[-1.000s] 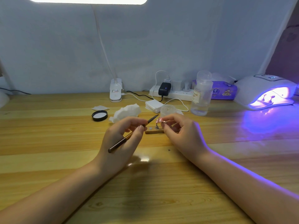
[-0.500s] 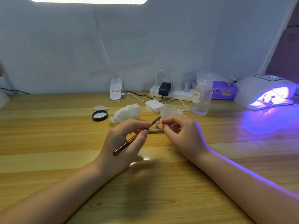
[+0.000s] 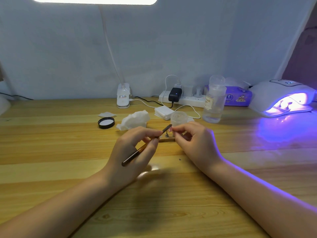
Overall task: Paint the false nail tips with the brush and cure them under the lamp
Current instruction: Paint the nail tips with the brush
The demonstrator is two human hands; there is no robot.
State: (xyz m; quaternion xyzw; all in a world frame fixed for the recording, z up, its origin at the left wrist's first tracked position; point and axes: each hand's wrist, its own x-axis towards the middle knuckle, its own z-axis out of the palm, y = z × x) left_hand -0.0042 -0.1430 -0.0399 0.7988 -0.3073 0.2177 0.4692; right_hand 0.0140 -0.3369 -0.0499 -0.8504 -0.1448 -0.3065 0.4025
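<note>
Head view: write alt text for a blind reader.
The left hand holds a brush to a false nail tip pinched by the right hand over a wooden table. A curing lamp glows purple at far right.

Clear pump bottle [image 3: 213, 102], right of centre at back of table: cream label, word "NAIL" readable on it; line above cut off, smaller print below too blurred to read.
Purple wipes pack [image 3: 239, 98], just behind bottle: round logo and cartoon figures, lettering illegible.
White nail lamp [image 3: 281, 97], right edge of frame: small digital display on top, digits unreadable.
White clip base of desk lamp [image 3: 123, 97], centre back: small sticker, print illegible.
</note>
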